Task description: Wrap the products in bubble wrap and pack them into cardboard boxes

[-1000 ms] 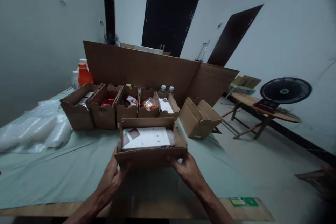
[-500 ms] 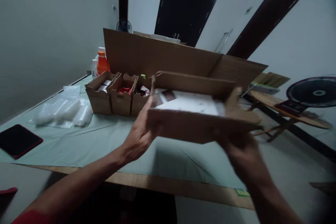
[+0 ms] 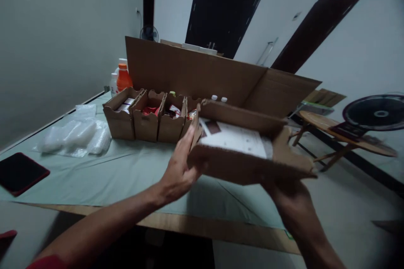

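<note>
Raised above the table in both my hands is an open cardboard box (image 3: 233, 167), tilted with its inside towards me. Inside it lies a white packet (image 3: 235, 139) with a brown patch and faint print. My left hand (image 3: 183, 168) grips the box's left end, fingers along the outside. Under the right part of the box, my right hand (image 3: 287, 197) supports it, its fingers partly hidden beneath. Behind and left, several similar cardboard bins (image 3: 145, 126) stand in a row, holding white boxes, red packets and other small packages.
Bubble wrap (image 3: 75, 132) and a black, red-edged mat (image 3: 22, 172) lie on the left of the cloth-covered table (image 3: 126, 172). An orange bottle (image 3: 123, 77) stands behind the bins. A tall cardboard panel (image 3: 189, 67) lines the back. A fan (image 3: 375, 111) is at right.
The box and both my hands have moved slightly right and down. Another bin in the row and two white caps behind the box now show.
</note>
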A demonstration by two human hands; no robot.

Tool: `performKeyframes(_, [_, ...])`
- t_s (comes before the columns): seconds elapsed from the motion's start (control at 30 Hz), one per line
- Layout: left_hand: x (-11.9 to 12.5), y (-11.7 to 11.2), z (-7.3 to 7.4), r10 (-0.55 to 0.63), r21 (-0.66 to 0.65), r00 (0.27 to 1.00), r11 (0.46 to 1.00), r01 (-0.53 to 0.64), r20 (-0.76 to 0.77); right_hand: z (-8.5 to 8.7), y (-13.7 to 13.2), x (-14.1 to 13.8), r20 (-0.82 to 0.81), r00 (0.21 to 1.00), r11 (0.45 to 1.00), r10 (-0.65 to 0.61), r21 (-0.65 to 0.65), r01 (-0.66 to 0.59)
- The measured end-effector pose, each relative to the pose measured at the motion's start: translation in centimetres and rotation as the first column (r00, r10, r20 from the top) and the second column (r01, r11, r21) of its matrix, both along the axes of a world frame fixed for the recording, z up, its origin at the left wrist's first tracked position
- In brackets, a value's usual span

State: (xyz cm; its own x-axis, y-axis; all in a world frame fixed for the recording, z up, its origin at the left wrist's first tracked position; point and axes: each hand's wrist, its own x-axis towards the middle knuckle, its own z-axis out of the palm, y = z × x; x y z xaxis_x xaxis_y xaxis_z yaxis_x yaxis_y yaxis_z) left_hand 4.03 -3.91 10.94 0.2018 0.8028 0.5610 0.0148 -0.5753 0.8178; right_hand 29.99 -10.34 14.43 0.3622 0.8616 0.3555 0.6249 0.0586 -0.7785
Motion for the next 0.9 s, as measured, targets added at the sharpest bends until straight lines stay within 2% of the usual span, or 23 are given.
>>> performKeyframes(0.07, [0.4, -2.0, -3.2, -0.015, -0.101, 1.0, 0.995, 0.013, -0.018, -3.1, -1.6, 0.8, -0.01, 1.0, 0.992, -0.028, -0.123, 0.026])
performKeyframes(0.13, [0.4, -3.5, -6.0, -0.027, -0.204, 0.999, 0.979, 0.02, -0.031, -5.5, -1.9, 1.1, -0.039, 0.999, 0.98, -0.02, -0.196, 0.012])
performKeyframes(0.23, [1.0, -4.6, -8.7, -0.043, -0.288, 0.998, 0.957, 0.027, -0.049, -7.6, -0.8, 1.8, -0.094, 0.995, 0.972, 0.031, -0.23, -0.052])
performKeyframes(0.4, [3.7, -5.7, -10.4, -0.057, -0.332, 0.997, 0.943, 0.037, -0.052, -9.2, 0.6, 5.1, -0.265, 0.957, 0.964, 0.12, -0.199, -0.176])
performKeyframes(0.57, [6.5, -7.1, -11.8, -0.113, -0.305, 0.991, 0.949, 0.085, -0.074, -10.6, 0.7, 8.6, -0.394, 0.906, 0.966, 0.152, -0.134, -0.22])
performKeyframes(0.7, [9.1, -8.0, -13.1, -0.109, -0.256, 0.988, 0.963, 0.078, -0.107, -10.9, 1.8, 10.2, -0.445, 0.873, 0.968, 0.198, -0.053, -0.247])
performKeyframes(0.8, [11.1, -8.6, -14.1, -0.089, -0.204, 0.99, 0.977, 0.065, -0.111, -10.8, 3.5, 10.9, -0.427, 0.872, 0.971, 0.239, 0.081, -0.226])
performKeyframes(0.9, [13.0, -9.0, -14.5, -0.173, -0.173, 0.974, 0.974, 0.146, -0.147, -11.1, 5.4, 11.3, -0.418, 0.894, 0.984, 0.16, 0.133, -0.114])
